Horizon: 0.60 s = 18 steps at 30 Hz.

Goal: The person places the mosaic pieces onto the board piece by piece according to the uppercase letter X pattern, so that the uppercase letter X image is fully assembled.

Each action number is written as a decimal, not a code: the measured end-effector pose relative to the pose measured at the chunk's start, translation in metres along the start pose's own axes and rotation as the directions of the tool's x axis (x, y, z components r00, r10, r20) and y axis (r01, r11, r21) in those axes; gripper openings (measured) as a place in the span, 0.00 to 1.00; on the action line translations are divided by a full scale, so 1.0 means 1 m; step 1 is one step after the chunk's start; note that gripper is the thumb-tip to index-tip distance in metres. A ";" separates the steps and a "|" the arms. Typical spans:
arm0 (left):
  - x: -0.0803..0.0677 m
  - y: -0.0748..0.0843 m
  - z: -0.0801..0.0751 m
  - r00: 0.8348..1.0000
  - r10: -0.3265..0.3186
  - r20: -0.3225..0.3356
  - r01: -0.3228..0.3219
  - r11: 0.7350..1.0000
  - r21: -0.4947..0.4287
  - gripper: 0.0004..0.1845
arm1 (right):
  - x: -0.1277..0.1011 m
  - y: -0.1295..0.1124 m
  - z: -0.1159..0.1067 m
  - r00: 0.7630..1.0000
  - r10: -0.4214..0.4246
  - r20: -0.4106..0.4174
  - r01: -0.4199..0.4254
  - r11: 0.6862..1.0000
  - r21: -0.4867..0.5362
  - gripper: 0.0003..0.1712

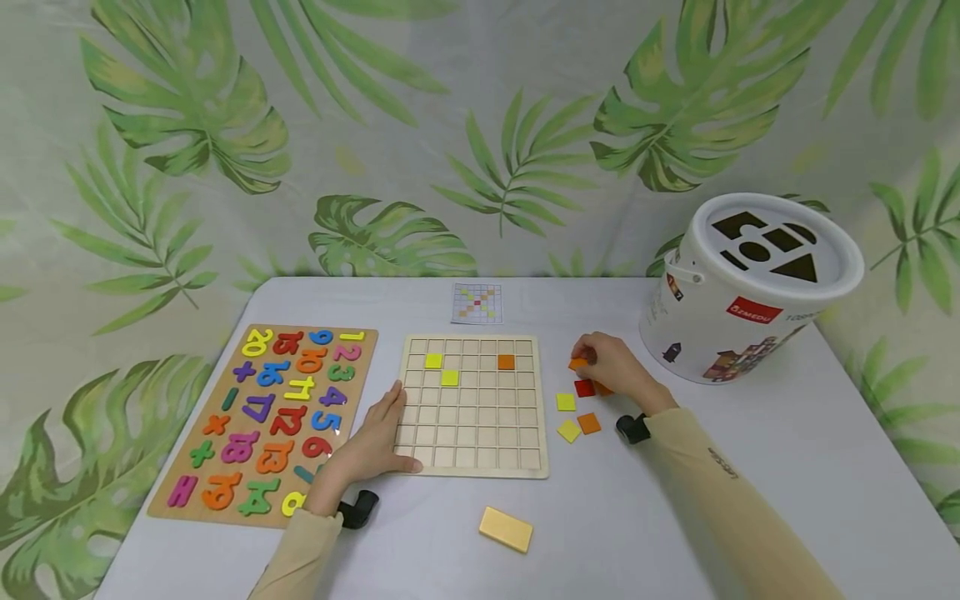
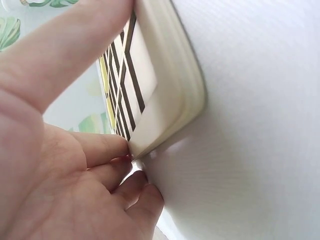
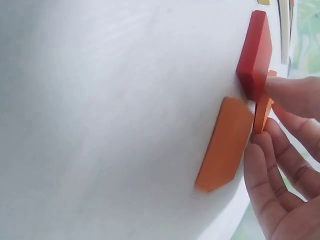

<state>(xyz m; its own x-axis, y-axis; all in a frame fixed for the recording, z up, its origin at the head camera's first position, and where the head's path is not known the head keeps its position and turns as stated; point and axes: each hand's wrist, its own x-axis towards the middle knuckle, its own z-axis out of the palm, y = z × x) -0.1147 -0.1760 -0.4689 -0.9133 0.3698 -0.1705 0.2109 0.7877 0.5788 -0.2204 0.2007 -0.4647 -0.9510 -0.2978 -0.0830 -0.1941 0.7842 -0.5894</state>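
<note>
A square wooden grid board [image 1: 468, 417] lies mid-table; two yellow tiles [image 1: 449, 378] and one orange tile [image 1: 506, 362] sit in its cells. My left hand [image 1: 375, 437] rests along the board's left edge, fingers fairly straight and thumb at the near left corner. In the left wrist view its fingertips touch the board's side [image 2: 175, 100]. To the right of the board, my right hand [image 1: 611, 367] pinches an orange tile [image 3: 262, 116] between thumb and fingers. Close by lie a red tile [image 3: 256, 55], another orange tile [image 3: 225, 145], and, nearer, two yellow tiles [image 1: 566, 402] and an orange tile [image 1: 589, 423].
A number puzzle board [image 1: 262, 425] lies at the left. Behind the grid stands a small printed pattern card [image 1: 477, 303]. A white bucket [image 1: 742, 292] with shaped holes in its lid occupies the back right. A gold-coloured block [image 1: 506, 529] lies at the front.
</note>
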 end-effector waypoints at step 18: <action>0.001 -0.001 -0.001 1.000 -0.002 0.001 0.002 1.000 0.001 0.59 | 0.026 -0.090 0.047 0.948 -0.294 0.120 0.284 0.954 0.095 0.11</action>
<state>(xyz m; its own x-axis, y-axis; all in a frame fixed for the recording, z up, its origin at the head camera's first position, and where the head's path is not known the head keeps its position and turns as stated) -0.1163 -0.1763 -0.4688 -0.9134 0.3687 -0.1724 0.2094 0.7890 0.5776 -0.2167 0.0969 -0.4513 -0.8158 -0.5783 -0.0013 -0.4328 0.6120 -0.6619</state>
